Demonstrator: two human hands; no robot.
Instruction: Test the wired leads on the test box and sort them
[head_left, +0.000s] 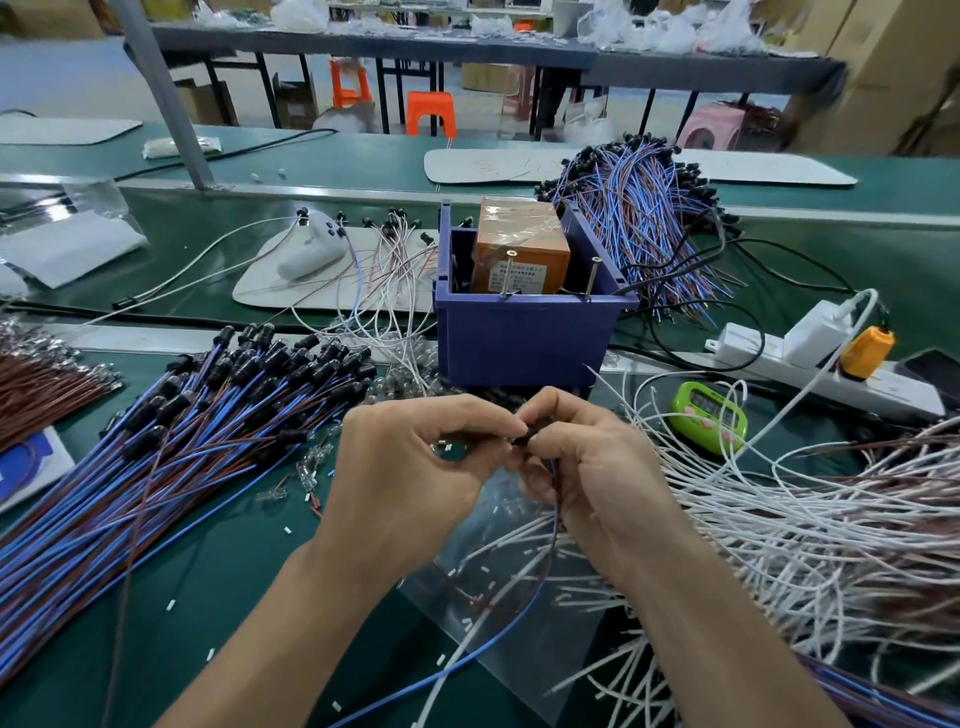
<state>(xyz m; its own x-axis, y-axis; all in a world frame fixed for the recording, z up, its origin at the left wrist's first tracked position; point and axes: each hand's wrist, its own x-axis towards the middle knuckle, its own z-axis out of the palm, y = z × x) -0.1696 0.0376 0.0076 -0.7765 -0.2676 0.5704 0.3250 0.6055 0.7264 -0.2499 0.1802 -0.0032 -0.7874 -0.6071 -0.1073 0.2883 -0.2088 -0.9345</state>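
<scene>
Lead (540, 571) pinched by both hands' fingers (511, 423); blue bin (524, 338) holds orange box (519, 244).

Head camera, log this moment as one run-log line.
hands: left hand and right hand pinch one blue-brown lead by its black end | test box: untouched in blue bin | phase: pre-test

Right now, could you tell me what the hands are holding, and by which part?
Both hands, left and right, pinch one blue-and-brown lead at its black end cap; the wires hang free below.
</scene>
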